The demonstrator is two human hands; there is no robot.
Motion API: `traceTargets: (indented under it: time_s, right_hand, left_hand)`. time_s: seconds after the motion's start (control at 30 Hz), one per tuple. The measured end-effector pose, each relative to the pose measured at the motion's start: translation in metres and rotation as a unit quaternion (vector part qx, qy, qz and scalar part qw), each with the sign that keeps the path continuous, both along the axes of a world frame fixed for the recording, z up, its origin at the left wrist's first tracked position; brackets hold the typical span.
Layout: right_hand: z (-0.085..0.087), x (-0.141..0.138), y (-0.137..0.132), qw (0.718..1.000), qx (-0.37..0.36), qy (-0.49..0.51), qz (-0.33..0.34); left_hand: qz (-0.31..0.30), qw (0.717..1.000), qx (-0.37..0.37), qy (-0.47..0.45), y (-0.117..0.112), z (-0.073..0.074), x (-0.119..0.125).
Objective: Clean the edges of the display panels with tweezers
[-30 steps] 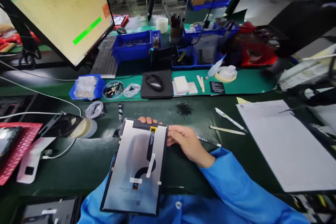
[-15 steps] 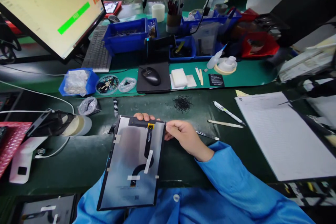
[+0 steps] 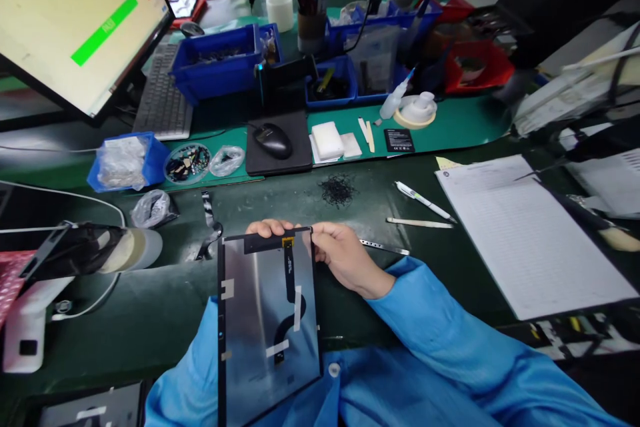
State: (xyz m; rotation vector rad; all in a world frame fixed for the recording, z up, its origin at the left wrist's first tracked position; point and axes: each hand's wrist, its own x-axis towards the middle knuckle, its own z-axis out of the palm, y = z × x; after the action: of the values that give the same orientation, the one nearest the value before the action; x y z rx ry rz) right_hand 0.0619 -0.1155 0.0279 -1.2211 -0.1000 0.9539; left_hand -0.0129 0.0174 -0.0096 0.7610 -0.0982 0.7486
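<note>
A tablet screen panel [image 3: 260, 320] is held up in front of my chest, its silvery back facing me. A black ribbon cable [image 3: 289, 273] runs down that back, fixed with strips of pale tape. My left hand [image 3: 270, 227] supports the panel from behind; only its fingers show, curled over the top edge. At the top right corner my right hand [image 3: 345, 253] pinches the panel's edge with thumb and fingers. Whether a small piece is also between those fingertips cannot be made out.
Beyond the panel lie a pile of black bits [image 3: 339, 191], a pen [image 3: 425, 202], a wooden stick [image 3: 420, 223] and a metal strip [image 3: 385, 247]. Paper sheets [image 3: 535, 240] are at right. A mouse [image 3: 273, 140] and blue bins [image 3: 217, 60] stand behind. Another panel [image 3: 95, 407] lies lower left.
The panel has turned slightly, its lower end swinging right and toward me. My right hand stays at its corner. The whole view has shifted a little.
</note>
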Motion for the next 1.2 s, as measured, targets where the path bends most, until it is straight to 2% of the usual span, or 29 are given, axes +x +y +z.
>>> traceTargets:
  time_s: [0.27,0.47,0.73,1.07,1.2]
  right_hand:
    - [0.002,-0.0021,0.0005,1.0,0.003,0.008,-0.019]
    - [0.0024,-0.0024,0.0017,1.0,0.003,0.017,-0.026]
    - [0.002,-0.0026,0.0007,0.999,0.005,0.015,-0.031]
    - [0.0004,-0.0008,0.0003,0.999,0.003,0.013,-0.029]
    - [0.0015,-0.0002,-0.0005,1.0,0.004,0.018,-0.022]
  left_hand:
    - [0.049,0.998,0.034,0.002,-0.0001,0.0008,0.0039]
    - [0.018,0.998,0.048,-0.025,-0.0012,0.0033,0.0021]
    - [-0.016,0.999,0.039,-0.029,0.0025,-0.0035,0.0001]
    - [0.032,0.999,0.012,0.018,-0.0018,-0.0021,-0.0009]
    - [0.005,1.0,0.005,0.002,-0.0013,-0.0005,0.0006]
